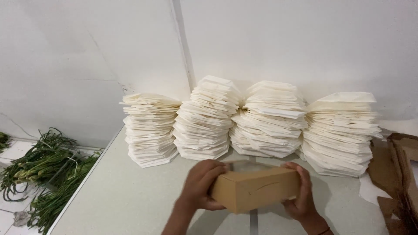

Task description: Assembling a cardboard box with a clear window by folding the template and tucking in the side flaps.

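- Lying on the floor at far left: long green stalks point(41, 169), thin and stringy, in loose bundles.
- Standing in a row against the white wall point(283, 39): four stacks of flat folded white paper pieces point(150, 130), matte, with angular edges, slightly leaning and uneven.
- Below them: a pale grey-green table point(126, 196), smooth and plain.
- Gripping the left end of the box: left hand point(201, 185), fingers curled round the end, thumb on the front face, forearm rising from the lower edge.
- Held between both hands, just above the table and in front of the stacks: brown cardboard box point(254, 188), rectangular, matte, long axis running left to right with the right end a little higher, blurred at the top.
- Clasping the right end: right hand point(300, 196), fingers wrapped over the end, wrist bent.
- At far right: torn brown cardboard pieces point(398, 174), rough-edged.
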